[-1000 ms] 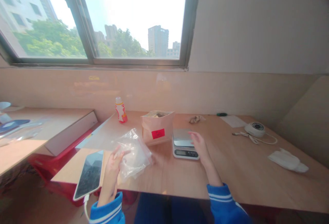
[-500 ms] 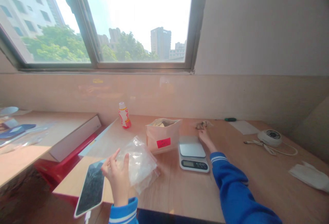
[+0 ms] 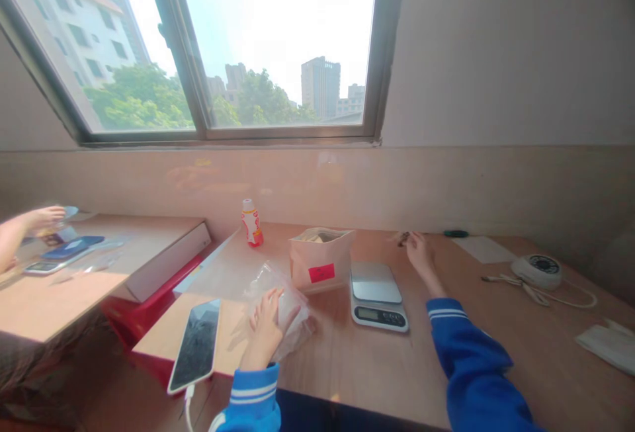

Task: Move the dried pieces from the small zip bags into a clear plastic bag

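Note:
My left hand [image 3: 266, 327] lies over a small pile of clear plastic bags [image 3: 286, 306], its fingers bent but apart and touching the top bag. At the back of the table, my right hand [image 3: 421, 255] pinches a small clear bag with dark bits inside [image 3: 403, 239]; part of it is hidden by the fingers. Between the hands stands an open tan pouch [image 3: 302, 266] with a red label and pale contents. A kitchen scale [image 3: 377, 284] with a bare metal plate sits to the pouch's right.
A phone [image 3: 196, 346] on a cable overhangs the left edge. Behind are a drink bottle [image 3: 252, 223], a green-handled tool [image 3: 455, 233] and white paper [image 3: 483, 249]. A dome camera [image 3: 536, 270] with its cord lies right. Another person's hand [image 3: 47, 217] works at the left table.
My left hand has come down onto the plastic bags from beside them. My right hand has closed on the small bag and lifted slightly. The view has turned left, and another person's hand appears.

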### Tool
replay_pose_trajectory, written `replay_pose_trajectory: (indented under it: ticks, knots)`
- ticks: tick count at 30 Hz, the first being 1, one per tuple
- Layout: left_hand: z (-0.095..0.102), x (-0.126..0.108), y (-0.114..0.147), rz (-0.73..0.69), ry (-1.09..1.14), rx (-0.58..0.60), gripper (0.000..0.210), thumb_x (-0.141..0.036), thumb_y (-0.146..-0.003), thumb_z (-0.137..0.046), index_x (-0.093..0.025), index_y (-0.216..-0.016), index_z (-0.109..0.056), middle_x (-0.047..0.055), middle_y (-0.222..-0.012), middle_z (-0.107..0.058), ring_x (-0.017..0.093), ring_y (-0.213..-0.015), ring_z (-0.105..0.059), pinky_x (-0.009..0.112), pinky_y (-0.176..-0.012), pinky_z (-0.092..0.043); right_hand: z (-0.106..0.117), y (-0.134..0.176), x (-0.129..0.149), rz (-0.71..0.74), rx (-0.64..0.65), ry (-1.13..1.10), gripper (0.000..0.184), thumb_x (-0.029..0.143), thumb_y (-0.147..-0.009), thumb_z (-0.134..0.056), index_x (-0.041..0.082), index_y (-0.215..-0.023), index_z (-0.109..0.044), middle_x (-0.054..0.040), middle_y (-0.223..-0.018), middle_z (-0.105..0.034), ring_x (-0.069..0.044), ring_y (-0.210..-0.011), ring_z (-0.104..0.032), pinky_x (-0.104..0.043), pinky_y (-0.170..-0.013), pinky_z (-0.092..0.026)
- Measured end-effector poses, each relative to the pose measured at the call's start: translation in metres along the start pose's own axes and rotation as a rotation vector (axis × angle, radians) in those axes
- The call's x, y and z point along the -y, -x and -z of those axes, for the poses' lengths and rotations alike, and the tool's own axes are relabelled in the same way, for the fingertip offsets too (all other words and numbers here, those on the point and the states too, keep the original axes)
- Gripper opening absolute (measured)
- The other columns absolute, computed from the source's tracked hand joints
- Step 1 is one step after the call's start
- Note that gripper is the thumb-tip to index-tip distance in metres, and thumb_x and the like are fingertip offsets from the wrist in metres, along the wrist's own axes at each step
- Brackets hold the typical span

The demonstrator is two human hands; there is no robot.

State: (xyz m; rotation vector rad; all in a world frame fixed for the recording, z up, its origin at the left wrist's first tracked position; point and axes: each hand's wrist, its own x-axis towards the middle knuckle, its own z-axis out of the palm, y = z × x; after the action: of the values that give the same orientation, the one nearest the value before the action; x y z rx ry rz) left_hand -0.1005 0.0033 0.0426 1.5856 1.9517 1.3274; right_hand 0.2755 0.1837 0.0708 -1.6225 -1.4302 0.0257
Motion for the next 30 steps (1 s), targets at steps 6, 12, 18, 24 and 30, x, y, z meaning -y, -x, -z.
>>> replay_pose_trajectory:
  ticks: [6, 12, 18, 24, 30]
  knots:
    - [0.019, -0.045, 0.006, -0.217, 0.016, -0.082, 0.033, -0.040, -0.081, -0.054, -0.024, -0.110, -0.059, 0.009, -0.115, -0.057, 0.028, -0.112, -0.051, 0.051, -0.100, -0.032, 0.088, 0.040, 0.066, 0.203, -0.402, -0.174, 0.040, 0.028, -0.083, -0.045, 0.008, -0.112, -0.063, -0.0182, -0.123, -0.059, -0.027, -0.118, -0.051, -0.044, -0.104, -0.036]
    - [-0.009, -0.105, 0.043, -0.291, 0.481, 0.220, 0.042, -0.033, -0.084, -0.056, -0.026, -0.124, -0.051, 0.008, -0.124, -0.053, 0.023, -0.107, -0.054, 0.037, -0.092, -0.043, 0.136, 0.146, 0.148, 0.123, -0.264, -0.453, 0.031, 0.036, -0.091, -0.045, 0.020, -0.106, -0.067, -0.0093, -0.122, -0.061, -0.026, -0.119, -0.051, -0.046, -0.104, -0.036]
    - [-0.038, -0.124, 0.078, -0.232, 0.685, 0.412, 0.047, -0.035, -0.078, -0.065, -0.024, -0.121, -0.046, 0.010, -0.123, -0.050, 0.022, -0.105, -0.055, 0.038, -0.091, -0.045, 0.117, 0.190, 0.168, -0.072, 0.031, -0.675, 0.036, 0.043, -0.088, -0.046, 0.021, -0.109, -0.065, -0.0119, -0.123, -0.061, -0.029, -0.118, -0.052, -0.044, -0.096, -0.044]
    - [-0.038, -0.126, 0.077, -0.060, 0.699, 0.448, 0.024, -0.045, -0.088, -0.048, -0.021, -0.088, -0.049, 0.004, -0.082, -0.062, 0.018, -0.075, -0.062, 0.031, -0.071, -0.047, 0.095, 0.192, 0.166, -0.059, 0.223, -0.763, 0.038, 0.040, -0.089, -0.047, 0.023, -0.123, -0.054, -0.0100, -0.133, -0.053, -0.026, -0.123, -0.048, -0.046, -0.104, -0.038]
    - [-0.049, -0.120, 0.074, 0.010, 0.609, 0.335, 0.028, -0.048, -0.086, -0.048, -0.021, -0.085, -0.050, 0.003, -0.077, -0.061, 0.019, -0.072, -0.061, 0.029, -0.068, -0.045, 0.076, 0.203, 0.161, -0.115, 0.181, -0.652, 0.038, 0.038, -0.083, -0.057, 0.021, -0.115, -0.047, -0.0147, -0.134, -0.047, -0.027, -0.125, -0.045, -0.047, -0.103, -0.039]
